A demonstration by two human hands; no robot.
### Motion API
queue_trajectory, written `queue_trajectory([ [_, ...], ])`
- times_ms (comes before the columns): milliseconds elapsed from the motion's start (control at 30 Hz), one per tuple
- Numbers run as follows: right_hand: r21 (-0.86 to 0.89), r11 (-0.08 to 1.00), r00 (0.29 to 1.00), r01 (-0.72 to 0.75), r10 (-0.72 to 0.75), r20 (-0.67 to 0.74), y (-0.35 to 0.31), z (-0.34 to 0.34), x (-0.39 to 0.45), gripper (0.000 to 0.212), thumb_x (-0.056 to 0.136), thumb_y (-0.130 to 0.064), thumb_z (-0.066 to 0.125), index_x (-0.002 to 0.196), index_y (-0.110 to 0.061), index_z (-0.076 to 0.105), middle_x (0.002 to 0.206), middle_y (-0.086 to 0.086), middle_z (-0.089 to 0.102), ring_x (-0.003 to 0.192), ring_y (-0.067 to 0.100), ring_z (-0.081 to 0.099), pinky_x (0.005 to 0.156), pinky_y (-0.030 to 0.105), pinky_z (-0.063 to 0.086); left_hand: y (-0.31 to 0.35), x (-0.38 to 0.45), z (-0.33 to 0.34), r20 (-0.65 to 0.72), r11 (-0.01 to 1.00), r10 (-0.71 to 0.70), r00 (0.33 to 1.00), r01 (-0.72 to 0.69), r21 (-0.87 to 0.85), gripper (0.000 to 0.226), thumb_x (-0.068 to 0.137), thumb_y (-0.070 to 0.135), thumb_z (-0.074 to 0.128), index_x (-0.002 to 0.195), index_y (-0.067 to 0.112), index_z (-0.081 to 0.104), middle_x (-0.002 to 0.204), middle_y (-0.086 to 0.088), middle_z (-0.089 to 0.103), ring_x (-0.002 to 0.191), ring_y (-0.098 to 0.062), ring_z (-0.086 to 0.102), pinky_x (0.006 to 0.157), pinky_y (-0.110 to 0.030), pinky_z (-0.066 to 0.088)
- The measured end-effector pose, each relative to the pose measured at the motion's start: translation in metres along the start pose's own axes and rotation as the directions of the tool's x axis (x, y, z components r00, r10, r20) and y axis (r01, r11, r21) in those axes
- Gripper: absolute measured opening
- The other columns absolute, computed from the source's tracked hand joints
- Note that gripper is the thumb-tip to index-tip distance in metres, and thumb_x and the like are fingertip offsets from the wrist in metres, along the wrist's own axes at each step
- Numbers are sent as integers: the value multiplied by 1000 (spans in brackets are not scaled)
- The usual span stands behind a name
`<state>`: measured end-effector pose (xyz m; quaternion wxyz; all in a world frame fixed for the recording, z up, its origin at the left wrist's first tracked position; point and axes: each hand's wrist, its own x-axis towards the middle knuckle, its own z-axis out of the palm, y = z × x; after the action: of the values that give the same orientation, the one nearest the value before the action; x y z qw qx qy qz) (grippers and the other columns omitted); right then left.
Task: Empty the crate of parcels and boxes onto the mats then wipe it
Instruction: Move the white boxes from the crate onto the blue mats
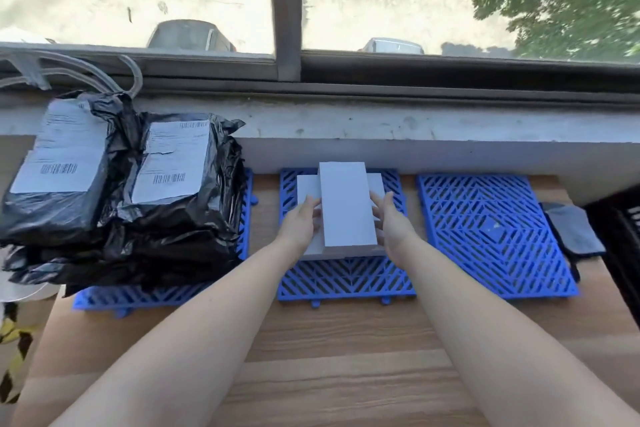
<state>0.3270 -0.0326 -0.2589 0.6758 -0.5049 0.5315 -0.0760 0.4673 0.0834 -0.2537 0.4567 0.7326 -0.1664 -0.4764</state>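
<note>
Both forearms are reaching over the table (329,340); left hand (300,222) and right hand (388,224) are pressing straight fingers against the top box (346,204), stacked on the middle mat (346,281). Stiff, probably light; its long sides suit holding.

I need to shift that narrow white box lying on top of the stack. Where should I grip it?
Grip the narrow white box by its two long sides near the close end, one hand per side from left and right. It lies flat, lengthwise away from you, and overhangs nothing to hook under.
</note>
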Motion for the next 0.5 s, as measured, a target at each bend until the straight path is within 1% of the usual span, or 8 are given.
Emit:
queue_trajectory([
  [67, -90, 996, 1000, 21, -18, 25, -2, -3, -6, 51, 99, -65, 27, 144, -45, 42, 154, -5, 40, 140, 22, 38, 115, 52, 31, 1, -3, 0, -19, 997, 6, 1000, -5, 70, 51, 106, 48, 22, 143, 25, 49, 138, 0, 55, 117, -21, 55, 99, -38, 44],
  [133, -220, 972, 997, 75, -72, 24, -1, -13, -13, 45, 104, -50, 36, 148, -39, 39, 156, -5, 37, 137, 21, 41, 109, 40, 37, 2, -8, 0, -26, 982, 79, 997, -73, 173, 44, 106, 46, 23, 134, 29, 53, 131, 8, 56, 120, -16, 51, 101, -35, 41],
  [200, -359, 921, 988, 150, -154, 19, 2, -27, -23, 48, 104, -37, 43, 151, -36, 34, 157, -5, 33, 130, 18, 46, 101, 34, 41, 7, -18, 4, 6, 881, 217, 976, -199, 429, 41, 107, 44, 25, 139, 28, 45, 132, 10, 49, 123, -15, 44, 99, -33, 38],
  [233, -467, 864, 980, 188, -200, 24, 3, -36, -28, 52, 103, -36, 48, 151, -38, 32, 158, -6, 31, 129, 18, 45, 101, 36, 42, 12, -23, 9, 45, 728, 295, 954, -255, 636, 48, 106, 47, 28, 148, 26, 34, 145, 3, 41, 132, -19, 39, 103, -38, 37],
  [267, -611, 763, 970, 213, -238, 40, 3, -45, -33, 56, 100, -37, 52, 151, -40, 30, 158, -6, 30, 136, 21, 38, 106, 41, 39, 17, -28, 16, 108, 504, 359, 927, -290, 813, 56, 104, 51, 29, 154, 26, 23, 156, -3, 29, 140, -25, 31, 108, -43, 34],
  [333, -849, 483, 956, 213, -282, 80, 1, -63, -49, 65, 96, -41, 58, 153, -39, 25, 159, -4, 28, 145, 27, 20, 115, 47, 27, 27, -37, 37, 256, 106, 418, 872, -326, 939, 63, 102, 54, 33, 156, 28, 14, 163, -9, 15, 146, -32, 20, 112, -49, 27],
  [400, -944, 277, 946, 180, -313, 88, -1, -83, -72, 72, 93, -45, 60, 154, -37, 23, 159, -2, 26, 144, 29, 18, 116, 46, 25, 39, -50, 64, 370, -71, 410, 834, -375, 924, 65, 100, 52, 40, 156, 29, 14, 163, -11, 12, 147, -33, 15, 113, -54, 23],
  [500, -986, 122, 928, 115, -366, 63, 3, -123, -108, 75, 90, -48, 60, 154, -34, 24, 156, 0, 32, 140, 30, 25, 115, 45, 27, 56, -71, 104, 463, -206, 423, 779, -415, 886, 66, 97, 50, 46, 154, 29, 18, 162, -12, 11, 146, -34, 14, 113, -58, 19],
])
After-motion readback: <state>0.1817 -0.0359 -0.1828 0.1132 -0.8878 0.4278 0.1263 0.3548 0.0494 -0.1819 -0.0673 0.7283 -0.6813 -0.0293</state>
